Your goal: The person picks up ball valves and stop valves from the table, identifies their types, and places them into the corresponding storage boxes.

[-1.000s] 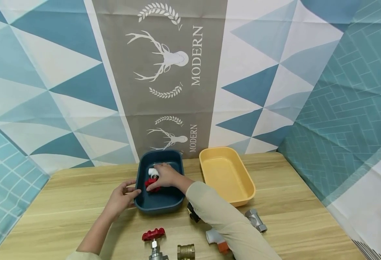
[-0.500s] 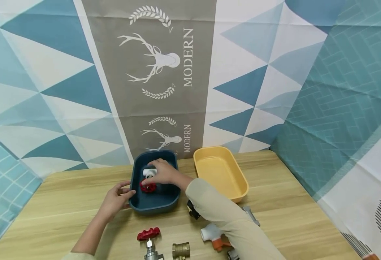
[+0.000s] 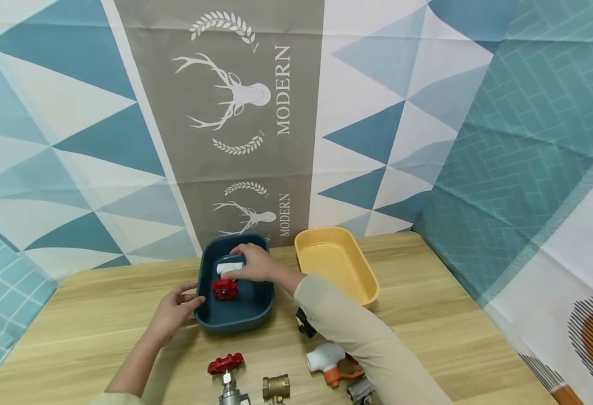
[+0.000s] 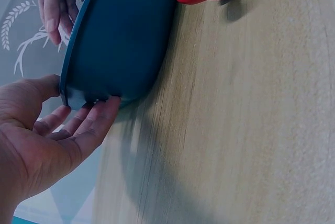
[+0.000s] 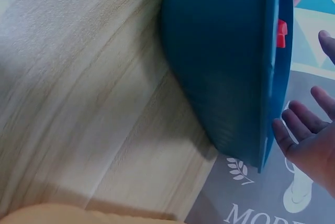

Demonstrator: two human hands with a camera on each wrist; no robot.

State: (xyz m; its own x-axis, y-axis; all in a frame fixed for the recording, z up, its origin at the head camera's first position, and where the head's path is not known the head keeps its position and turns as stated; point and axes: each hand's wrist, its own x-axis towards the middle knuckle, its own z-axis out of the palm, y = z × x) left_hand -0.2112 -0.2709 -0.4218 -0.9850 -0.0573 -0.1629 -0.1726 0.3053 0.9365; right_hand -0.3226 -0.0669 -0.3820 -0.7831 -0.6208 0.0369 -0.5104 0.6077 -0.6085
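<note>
**Left hand [image 3: 172, 310] pinches the rim of a dark blue rounded-rectangular tray [image 3: 240, 325] as the right hand [image 3: 254, 264] hangs over it with fingers spread**

The left hand has its thumb over the left rim of the tray and its fingers against the outer wall. The right hand reaches in from the right, fingers apart and loosely curved, with nothing gripped in the right wrist view. Its thumb and forefinger overlap a white tubular fitting [image 3: 229, 267] lying inside the tray toward the far left; whether they touch it cannot be told. Just on the near side of the fitting, also inside, is a red lobed handwheel [image 3: 224, 289]; whether the two are joined is hidden.

To the right of the tray, apart from it, stands a yellow rounded-rectangular tray [image 3: 336, 264] on the light wood-grain tabletop [image 3: 94, 320]. On the near side, from left to right, lie a silver metal valve with a red wheel [image 3: 227, 385], a brass cylindrical fitting [image 3: 276, 386], a white plastic fitting with an orange handle [image 3: 326, 357] and a grey metal fitting [image 3: 361, 389]. A black object [image 3: 304, 323], partly covered, lies beside the beige right sleeve [image 3: 367, 343]. A geometric patterned sheet [image 3: 225, 169] with deer heads hangs at the far side.
</note>
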